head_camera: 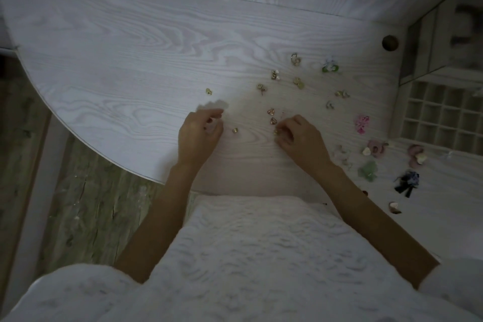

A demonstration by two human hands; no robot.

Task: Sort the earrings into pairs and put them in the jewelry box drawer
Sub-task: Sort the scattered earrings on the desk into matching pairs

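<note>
1. Your right hand (300, 136) rests on the table (130, 60), fingers curled narrow around a small gold earring (276, 132) at the fingertips; it looks pinched, though the dim light leaves the grip unsure.
2. Your left hand (200, 129) hovers half-closed just beside a loose gold stud (235, 130); whether it holds anything, you cannot tell.
3. Just above your right hand lie two heart earrings (272, 116), close together, seemingly already matched.
4. Further out, more earrings are scattered; pink flower ones (362, 123) lie near the jewelry box drawer (441, 117), open at the right.
5. You are likely still pairing. Next, find the pinched earring's twin, possibly the stud, and carry both to one compartment.
</note>
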